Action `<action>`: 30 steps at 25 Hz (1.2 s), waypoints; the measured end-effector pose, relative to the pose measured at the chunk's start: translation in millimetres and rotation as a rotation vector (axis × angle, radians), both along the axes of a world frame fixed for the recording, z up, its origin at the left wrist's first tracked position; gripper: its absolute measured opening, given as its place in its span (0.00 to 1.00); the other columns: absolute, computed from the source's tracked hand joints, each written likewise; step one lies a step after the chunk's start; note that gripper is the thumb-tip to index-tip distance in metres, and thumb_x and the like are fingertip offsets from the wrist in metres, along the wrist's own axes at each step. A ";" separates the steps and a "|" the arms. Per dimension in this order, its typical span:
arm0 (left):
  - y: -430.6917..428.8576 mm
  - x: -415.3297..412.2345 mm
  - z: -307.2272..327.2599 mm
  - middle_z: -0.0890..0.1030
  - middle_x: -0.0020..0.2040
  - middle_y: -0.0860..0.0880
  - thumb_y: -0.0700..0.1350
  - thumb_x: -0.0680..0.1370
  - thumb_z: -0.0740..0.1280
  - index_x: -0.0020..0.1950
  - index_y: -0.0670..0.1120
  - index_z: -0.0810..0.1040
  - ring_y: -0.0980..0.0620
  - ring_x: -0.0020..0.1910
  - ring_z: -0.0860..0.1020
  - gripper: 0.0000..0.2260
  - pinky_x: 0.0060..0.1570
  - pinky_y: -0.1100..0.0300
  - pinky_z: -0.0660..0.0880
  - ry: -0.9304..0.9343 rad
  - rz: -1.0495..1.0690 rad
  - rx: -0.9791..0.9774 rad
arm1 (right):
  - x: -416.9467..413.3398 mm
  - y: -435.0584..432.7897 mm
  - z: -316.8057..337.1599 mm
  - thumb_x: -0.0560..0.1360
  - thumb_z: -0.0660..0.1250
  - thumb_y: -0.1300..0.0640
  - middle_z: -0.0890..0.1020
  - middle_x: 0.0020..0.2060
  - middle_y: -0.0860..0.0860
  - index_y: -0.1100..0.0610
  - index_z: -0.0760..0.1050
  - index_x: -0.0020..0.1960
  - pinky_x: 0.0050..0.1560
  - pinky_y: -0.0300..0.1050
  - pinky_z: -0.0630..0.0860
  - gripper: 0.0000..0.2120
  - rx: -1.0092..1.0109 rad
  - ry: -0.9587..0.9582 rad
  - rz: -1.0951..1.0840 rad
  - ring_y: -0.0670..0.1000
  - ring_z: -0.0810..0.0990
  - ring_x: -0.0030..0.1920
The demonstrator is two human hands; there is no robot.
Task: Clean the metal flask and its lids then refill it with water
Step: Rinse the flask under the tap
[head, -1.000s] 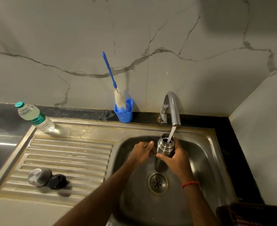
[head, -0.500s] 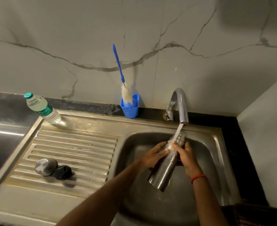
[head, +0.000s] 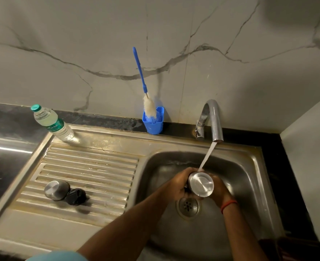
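A metal flask (head: 201, 183) is held over the basin of the sink (head: 249, 166) between two bare hands. Its round base is turned up toward the camera and its body is foreshortened below, so the mouth cannot be seen. The left hand (head: 176, 185) is clamped round the flask's left side, with the fingers curled over its wall. The right hand (head: 218, 187) is wrapped round the opposite side and largely hidden behind the base, and a red thread (head: 228, 205) is tied at its wrist.

A stream of water (head: 207, 156) from the tap (head: 212, 117), which is set beyond and above the grip, is seen landing at the far edge of the upturned base. The drain (head: 188, 206) lies just below the grip, on the side nearer the camera.

Well to the left of the held flask, a steel lid (head: 56, 190) and a black lid (head: 75, 196) are laid touching each other on the ribbed drainboard (head: 89, 166), the steel one farther from the grip. Farther left and back, a plastic bottle (head: 52, 123) with a green cap is stood at the drainboard's rear corner. Behind the grip and to its left, a bottle brush (head: 149, 108) with a blue handle is propped in a blue holder (head: 153, 124) against the marble wall (head: 80, 44).
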State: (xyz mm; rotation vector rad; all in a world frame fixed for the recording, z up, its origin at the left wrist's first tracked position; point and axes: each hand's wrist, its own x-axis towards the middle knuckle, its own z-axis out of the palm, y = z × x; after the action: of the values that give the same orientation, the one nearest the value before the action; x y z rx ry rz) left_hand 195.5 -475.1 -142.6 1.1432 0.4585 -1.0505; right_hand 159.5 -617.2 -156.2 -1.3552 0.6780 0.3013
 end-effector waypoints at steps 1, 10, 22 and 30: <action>-2.5 2.2 -2.4 0.81 0.61 0.39 0.55 0.77 0.70 0.62 0.44 0.81 0.42 0.58 0.81 0.19 0.43 0.49 0.84 0.014 0.020 -0.004 | 1.4 0.9 5.2 0.82 0.61 0.62 0.84 0.43 0.55 0.59 0.80 0.50 0.45 0.42 0.77 0.09 0.026 0.026 -0.041 0.57 0.81 0.50; -16.5 26.8 9.9 0.84 0.52 0.44 0.55 0.82 0.65 0.66 0.43 0.77 0.45 0.49 0.84 0.19 0.40 0.53 0.84 -0.010 0.055 0.032 | 21.2 -0.3 24.4 0.82 0.61 0.51 0.84 0.45 0.59 0.55 0.81 0.51 0.47 0.57 0.80 0.12 -0.077 0.052 -0.107 0.59 0.81 0.45; 1.4 22.3 8.4 0.84 0.52 0.46 0.45 0.79 0.69 0.64 0.39 0.78 0.57 0.52 0.84 0.16 0.41 0.63 0.81 -0.028 -0.014 -0.197 | 9.0 -10.2 6.0 0.79 0.66 0.43 0.84 0.53 0.58 0.54 0.79 0.60 0.57 0.61 0.80 0.17 0.012 0.137 -0.106 0.61 0.82 0.54; 26.9 28.2 4.7 0.73 0.69 0.38 0.39 0.71 0.71 0.71 0.54 0.72 0.37 0.62 0.77 0.29 0.62 0.44 0.76 -0.279 -0.322 -0.086 | -3.1 1.9 10.7 0.73 0.74 0.47 0.82 0.53 0.59 0.52 0.77 0.60 0.57 0.63 0.79 0.19 0.211 0.151 -0.230 0.62 0.81 0.56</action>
State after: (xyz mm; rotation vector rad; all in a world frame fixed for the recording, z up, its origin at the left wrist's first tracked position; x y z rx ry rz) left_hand 223.7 -448.2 -137.9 1.2900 0.0067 -1.1520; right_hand 156.4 -615.2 -145.6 -1.0496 0.8947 0.2835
